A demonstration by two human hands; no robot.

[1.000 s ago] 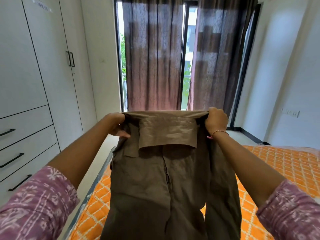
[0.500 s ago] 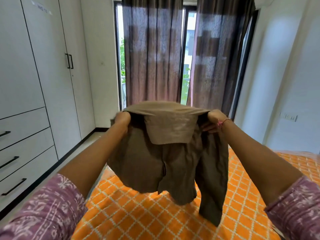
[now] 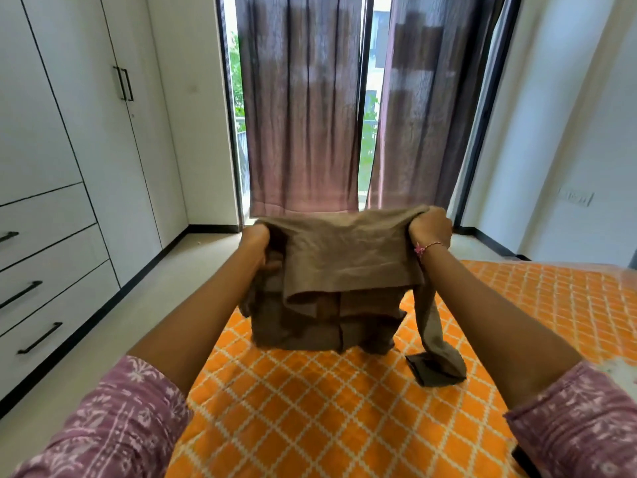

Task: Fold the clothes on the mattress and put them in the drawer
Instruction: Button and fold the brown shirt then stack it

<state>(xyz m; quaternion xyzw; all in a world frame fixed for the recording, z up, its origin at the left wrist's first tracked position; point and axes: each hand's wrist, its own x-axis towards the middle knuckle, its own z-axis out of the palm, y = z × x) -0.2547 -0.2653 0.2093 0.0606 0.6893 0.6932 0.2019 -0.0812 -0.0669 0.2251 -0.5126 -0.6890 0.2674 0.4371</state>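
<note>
Both hands are out at arm's length, and each one is closed on a top corner of the brown shirt (image 3: pixel 341 267): the left hand (image 3: pixel 256 248) has its fingers curled round the left edge, the right hand (image 3: pixel 431 229) bunches the cloth at the right corner. The shirt is stretched crosswise between them, so its long axis runs left to right, with the body hanging down below and its lower edge just reaching the orange mattress (image 3: pixel 310 401). One sleeve trails off the right side and lies on the mattress. Neither hand is nearer; they share it evenly. The drawers (image 3: pixel 44 270) stand shut, well off to the left across the floor, so I'd judge the folding comes first, straight down onto the bed.
</note>
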